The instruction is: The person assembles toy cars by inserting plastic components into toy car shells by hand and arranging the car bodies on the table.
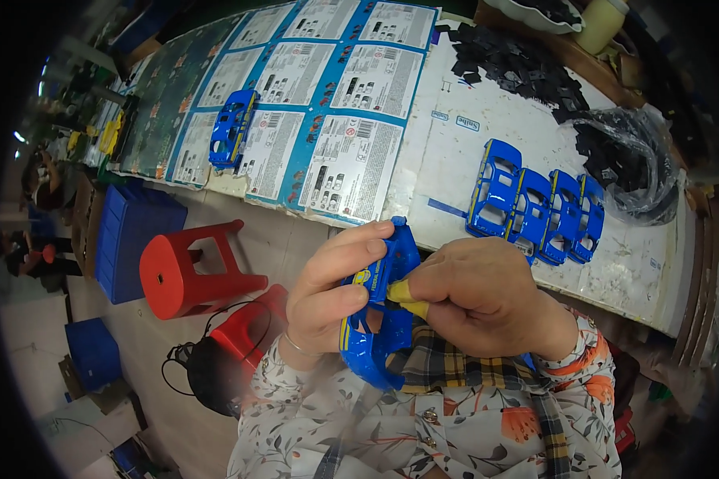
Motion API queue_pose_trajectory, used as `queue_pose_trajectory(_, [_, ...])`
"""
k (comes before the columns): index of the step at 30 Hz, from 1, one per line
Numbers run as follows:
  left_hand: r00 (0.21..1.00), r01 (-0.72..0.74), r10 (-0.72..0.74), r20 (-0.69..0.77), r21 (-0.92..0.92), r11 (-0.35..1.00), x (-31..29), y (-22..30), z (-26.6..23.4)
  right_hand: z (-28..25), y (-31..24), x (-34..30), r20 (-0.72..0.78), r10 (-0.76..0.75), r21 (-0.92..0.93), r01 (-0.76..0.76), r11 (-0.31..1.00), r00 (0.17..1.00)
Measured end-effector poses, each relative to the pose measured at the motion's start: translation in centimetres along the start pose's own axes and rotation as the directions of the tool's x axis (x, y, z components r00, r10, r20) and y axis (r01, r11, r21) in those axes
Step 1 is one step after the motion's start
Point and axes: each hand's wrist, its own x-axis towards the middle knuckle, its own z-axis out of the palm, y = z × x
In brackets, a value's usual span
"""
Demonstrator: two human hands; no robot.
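Observation:
A blue toy car body shell (361, 347) with a yellow stripe is held up in front of my chest, off the near table edge. My left hand (315, 299) grips it from the left, thumb and fingers wrapped around its side. Yellow covers sit on the thumb and a finger of my right hand (483, 295), which are pinched together at the shell's window opening. Whatever lies between those fingertips is hidden. Several matching blue shells (495, 188) stand in a row on the table at the right. Another blue shell (233, 128) rests farther left on printed sheets.
Blue-and-white printed sheets (355, 160) cover the table's left part. Small black pieces (519, 68) lie heaped at the far right, beside a clear plastic bag (651, 172) near more black pieces. A red stool (176, 275) and a blue crate (140, 239) are on the floor at left.

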Motion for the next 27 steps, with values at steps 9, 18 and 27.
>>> queue_pose_trajectory(9, [0.998, 0.057, -0.058, 0.032, 0.037, 0.998, -0.1, 0.5, 0.2, 0.5, -0.1, -0.4, -0.073, -0.126, -0.122, 0.117, 0.986, 0.989])
queue_pose_trajectory(18, [0.998, 0.044, -0.045, 0.039, 0.028, 0.999, 0.0, 0.2, 0.5, 0.2, -0.9, -0.6, 0.012, -0.190, -0.170, 0.189, 0.967, 0.982])
queue_pose_trajectory(27, [0.995, 0.099, -0.099, 0.007, -0.002, 0.995, -0.5, -0.1, 0.2, 0.1, -1.4, -0.3, 0.143, -0.169, -0.180, 0.193, 0.965, 0.975])
